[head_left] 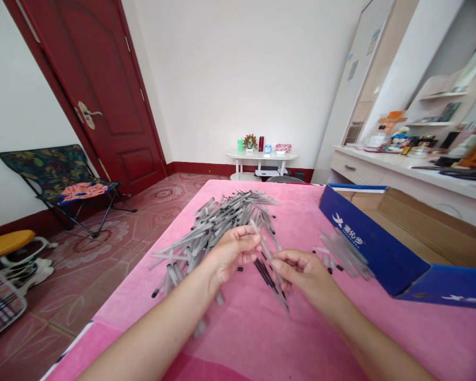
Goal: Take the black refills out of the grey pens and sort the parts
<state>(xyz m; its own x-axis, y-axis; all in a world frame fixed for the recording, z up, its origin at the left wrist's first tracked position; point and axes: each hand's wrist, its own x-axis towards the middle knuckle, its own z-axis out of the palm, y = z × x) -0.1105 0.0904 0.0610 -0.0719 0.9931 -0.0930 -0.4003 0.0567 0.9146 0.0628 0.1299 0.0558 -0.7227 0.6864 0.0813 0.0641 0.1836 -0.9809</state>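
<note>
My left hand (238,248) is closed in a pinch around the upper part of a translucent grey pen (265,244). At the lower end of that pen, my right hand (301,272) grips with thumb and fingers; motion blurs the detail there. Under and between the hands lie several thin black refills (265,274) on the pink cloth. A large heap of grey pens (232,211), some with black ends, spreads behind and to the left of my left hand. To the right of my right hand is a smaller row of translucent pen barrels (347,253), with small black pieces beside it.
An open blue cardboard box (375,248) stands on the right of the pink-covered table (238,338). Beyond it is a white dresser (357,164) with bottles. A low white table (246,156) stands by the far wall. On the left are a folding chair (51,164) and a yellow stool (8,243).
</note>
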